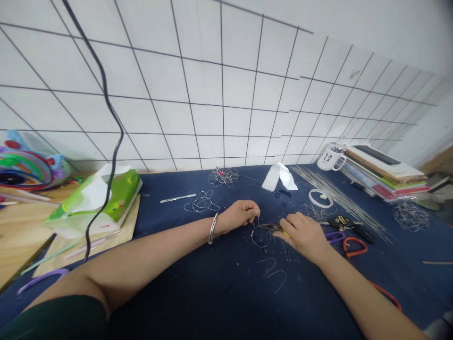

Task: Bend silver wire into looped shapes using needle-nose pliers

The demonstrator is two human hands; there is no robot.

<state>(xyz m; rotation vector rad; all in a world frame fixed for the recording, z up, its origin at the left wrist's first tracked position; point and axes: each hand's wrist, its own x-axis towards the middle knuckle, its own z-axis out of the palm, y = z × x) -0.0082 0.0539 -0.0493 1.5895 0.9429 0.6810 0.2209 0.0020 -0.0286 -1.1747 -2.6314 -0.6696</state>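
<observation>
My left hand [240, 216] pinches the upper end of a thin wire bent into a small ring [262, 246] at its lower part. My right hand [303, 234] is closed round the yellow handles of a pair of pliers [271, 227], their jaws pointing left and meeting the wire just above the ring. Whether the jaws grip the wire is too small to tell. Below the ring, loose bent wire pieces [277, 274] lie on the dark blue cloth [198, 293]. A looped wire shape [202, 202] lies to the left of my left hand.
Long straight wires [339, 196], a white wire coil [320, 198], black-handled tools [350, 226] and red-handled scissors [355, 246] lie to the right. A mug [331, 159] and a book stack [385, 172] stand behind. A green tissue pack [95, 200] and black cable [106, 94] are left.
</observation>
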